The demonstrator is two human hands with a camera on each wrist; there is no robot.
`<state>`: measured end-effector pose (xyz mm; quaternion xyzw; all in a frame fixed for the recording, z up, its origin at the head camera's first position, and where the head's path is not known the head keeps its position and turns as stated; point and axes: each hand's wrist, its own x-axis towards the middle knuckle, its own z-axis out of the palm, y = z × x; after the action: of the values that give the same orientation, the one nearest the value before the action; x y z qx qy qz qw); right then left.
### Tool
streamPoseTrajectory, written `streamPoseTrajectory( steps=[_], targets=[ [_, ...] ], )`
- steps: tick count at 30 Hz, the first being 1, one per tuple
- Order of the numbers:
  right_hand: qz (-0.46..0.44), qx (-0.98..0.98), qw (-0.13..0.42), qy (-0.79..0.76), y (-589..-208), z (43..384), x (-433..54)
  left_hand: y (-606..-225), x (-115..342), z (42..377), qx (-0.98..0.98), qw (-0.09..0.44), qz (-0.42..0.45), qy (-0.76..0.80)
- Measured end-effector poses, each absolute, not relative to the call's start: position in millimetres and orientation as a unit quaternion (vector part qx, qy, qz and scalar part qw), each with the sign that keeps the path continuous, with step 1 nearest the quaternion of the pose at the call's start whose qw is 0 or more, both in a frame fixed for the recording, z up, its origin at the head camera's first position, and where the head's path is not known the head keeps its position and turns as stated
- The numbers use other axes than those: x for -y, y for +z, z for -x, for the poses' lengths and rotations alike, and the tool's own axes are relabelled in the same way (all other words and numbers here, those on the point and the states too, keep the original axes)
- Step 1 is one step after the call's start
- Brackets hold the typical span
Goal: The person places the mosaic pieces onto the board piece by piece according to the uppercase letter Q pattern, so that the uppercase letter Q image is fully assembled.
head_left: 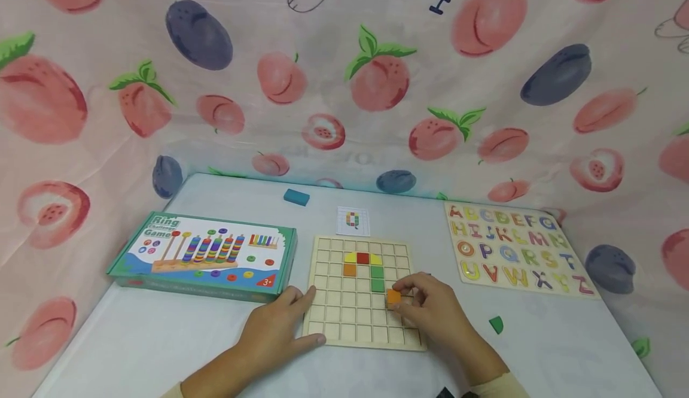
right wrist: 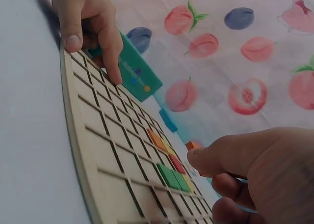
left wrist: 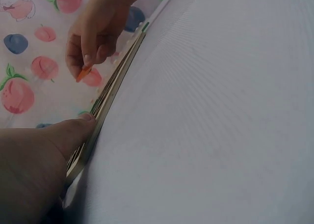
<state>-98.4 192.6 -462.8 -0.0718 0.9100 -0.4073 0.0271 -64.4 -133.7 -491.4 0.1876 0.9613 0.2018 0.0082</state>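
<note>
Over the right part of the wooden grid board [head_left: 347, 314], my right hand [head_left: 430, 302] pinches an orange square tile [head_left: 393, 297] between thumb and fingers. In the right wrist view the tile [right wrist: 193, 145] shows raised above the grid. My left hand [head_left: 277, 326] rests at the board's left edge, thumb by the near corner and index finger extended along the side. Set in the grid are a red tile [head_left: 363, 258] between two yellow curved-edged pieces [head_left: 350, 258], an orange tile [head_left: 350, 270] below on the left, and two green tiles [head_left: 377, 272] on the right.
Behind the board lie a small pattern card [head_left: 353, 221] and a blue block [head_left: 296, 197]. A ring game box [head_left: 204, 254] stands left, near my left hand. An alphabet board [head_left: 517, 248] lies right, with a green curved piece [head_left: 496, 325] nearer me.
</note>
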Motion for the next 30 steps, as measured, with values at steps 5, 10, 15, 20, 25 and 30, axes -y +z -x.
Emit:
streamPoseTrajectory(
  steps=[5,10,15,20,25,30],
  targets=[
    [0.096,-0.904,0.035,-0.414,-462.9,114.1,-168.7,-491.5,133.5,64.3,-0.961,0.003,-0.19,0.202],
    [0.112,-0.909,0.037,-0.4,-468.0,125.5,-146.4,-491.1,133.3,64.9,-0.962,0.007,-0.187,0.199],
    [0.108,-0.915,0.037,-0.386,-474.4,132.0,-128.6,-491.4,133.6,64.7,-0.961,0.002,-0.19,0.199],
    [0.103,-0.927,0.036,-0.358,-477.4,134.3,-117.4,-491.3,133.7,64.9,-0.961,-0.001,-0.193,0.2],
    [0.103,-0.94,0.027,-0.325,-478.9,135.1,-112.8,-490.1,134.0,64.3,-0.961,0.003,-0.19,0.203],
    [0.099,-0.944,0.029,-0.314,-478.3,134.4,-111.6,-489.6,134.0,63.8,-0.961,0.0,-0.191,0.202]
  ],
)
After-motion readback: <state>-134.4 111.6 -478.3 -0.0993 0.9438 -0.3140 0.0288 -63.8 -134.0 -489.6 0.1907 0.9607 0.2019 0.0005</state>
